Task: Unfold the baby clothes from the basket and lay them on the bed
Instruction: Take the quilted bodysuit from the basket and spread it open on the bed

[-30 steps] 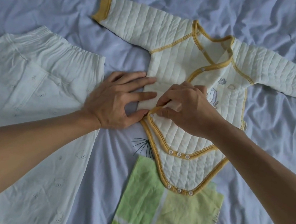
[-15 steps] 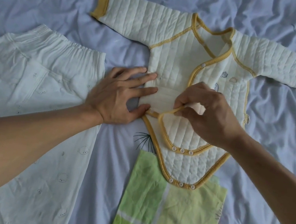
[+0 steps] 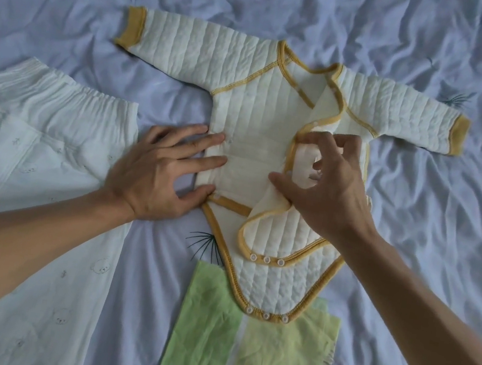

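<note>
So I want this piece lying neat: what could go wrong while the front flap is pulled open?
The right hand pinches the front flap, folded back on itself; released, it may stay creased. The left hand presses only one side edge of the bodysuit, so a firm pull could drag it and ruck the green cloth under its snap end.

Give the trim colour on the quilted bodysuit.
Mustard yellow trim on a cream bodysuit; head view.
</note>
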Demonstrator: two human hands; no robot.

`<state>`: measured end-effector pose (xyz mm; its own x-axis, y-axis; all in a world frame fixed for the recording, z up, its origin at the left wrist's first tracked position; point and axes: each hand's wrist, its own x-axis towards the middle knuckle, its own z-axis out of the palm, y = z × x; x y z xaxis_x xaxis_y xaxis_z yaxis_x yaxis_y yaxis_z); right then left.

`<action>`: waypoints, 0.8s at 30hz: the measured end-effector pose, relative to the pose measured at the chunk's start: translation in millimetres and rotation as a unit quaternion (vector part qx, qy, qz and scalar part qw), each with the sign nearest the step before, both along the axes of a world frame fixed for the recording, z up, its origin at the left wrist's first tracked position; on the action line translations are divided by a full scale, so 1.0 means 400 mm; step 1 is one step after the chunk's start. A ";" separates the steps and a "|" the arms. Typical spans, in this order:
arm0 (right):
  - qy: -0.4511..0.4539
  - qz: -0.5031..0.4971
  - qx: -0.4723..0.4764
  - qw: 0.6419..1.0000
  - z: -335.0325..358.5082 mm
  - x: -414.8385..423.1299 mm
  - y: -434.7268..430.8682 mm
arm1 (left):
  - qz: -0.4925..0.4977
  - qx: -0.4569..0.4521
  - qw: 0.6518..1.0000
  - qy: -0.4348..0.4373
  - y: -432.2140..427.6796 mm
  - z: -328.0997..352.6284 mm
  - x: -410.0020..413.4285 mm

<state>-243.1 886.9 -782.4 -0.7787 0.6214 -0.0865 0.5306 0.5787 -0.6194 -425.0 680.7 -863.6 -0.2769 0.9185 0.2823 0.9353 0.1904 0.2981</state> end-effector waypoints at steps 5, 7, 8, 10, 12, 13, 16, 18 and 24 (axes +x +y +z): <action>-0.024 0.066 0.069 0.995 0.017 0.008 0.006 | -0.001 0.002 1.000 -0.002 0.000 0.001 -0.001; -0.032 0.077 0.099 0.992 0.026 0.021 0.022 | -0.003 0.002 1.000 0.000 0.000 0.000 0.000; -0.035 0.080 0.112 0.990 0.028 0.030 0.031 | -0.004 0.002 1.000 -0.001 0.000 0.000 0.000; -0.024 0.068 0.106 0.992 0.028 0.050 0.052 | -0.004 0.003 1.000 -0.003 0.001 0.000 -0.001; 0.015 0.015 0.041 0.999 0.022 0.072 0.070 | -0.004 0.004 1.000 -0.005 0.002 0.000 -0.001; 0.037 -0.016 0.003 0.999 0.021 0.082 0.077 | -0.004 0.004 1.000 -0.004 0.001 0.000 -0.001; 0.106 -0.099 -0.107 0.984 0.023 0.112 0.096 | -0.006 0.005 1.000 0.000 0.002 0.000 -0.002; 0.150 -0.147 -0.180 0.961 0.034 0.128 0.114 | -0.010 0.008 1.000 0.000 0.001 -0.003 -0.003; 0.156 -0.119 -0.192 0.962 0.089 0.202 0.206 | -0.027 0.027 0.999 0.007 -0.002 -0.028 -0.016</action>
